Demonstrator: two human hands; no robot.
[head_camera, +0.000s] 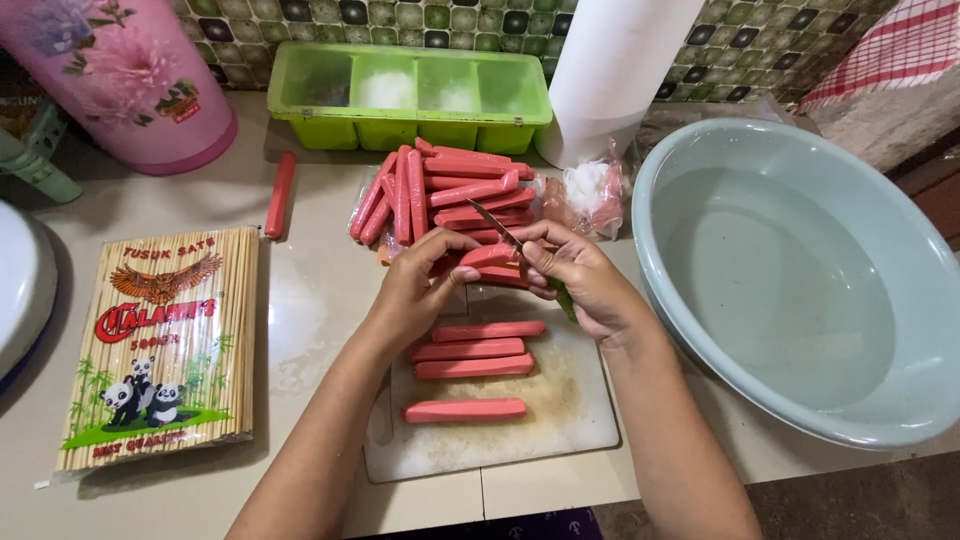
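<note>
Four peeled pink sausages (470, 370) lie side by side on a white cutting board (560, 420) near the front edge of the tabletop (320, 300). Above the board's far edge, the left hand (425, 280) is closed around one end of a single sausage (488, 256), thumb and fingers pinching it. The right hand (580, 280) is wrapped around the green handle of a small knife (497, 225), its blade pointing up and away toward the far edge, lying against the held sausage. Just behind the hands, a pile of red sausages (440, 195) in their skins rests on a clear plastic bag toward the middle of the tabletop. One loose red sausage (281, 193) lies apart, to the left of the pile. A green compartment box (410, 95) stands at the far edge, with a white paper roll (615, 70) beside it. A pale blue basin (800, 270) fills the right side. A flat pack of bamboo skewers (165, 345) lies near the left front, and a pink flowered container (125, 75) stands in the far left corner.
</note>
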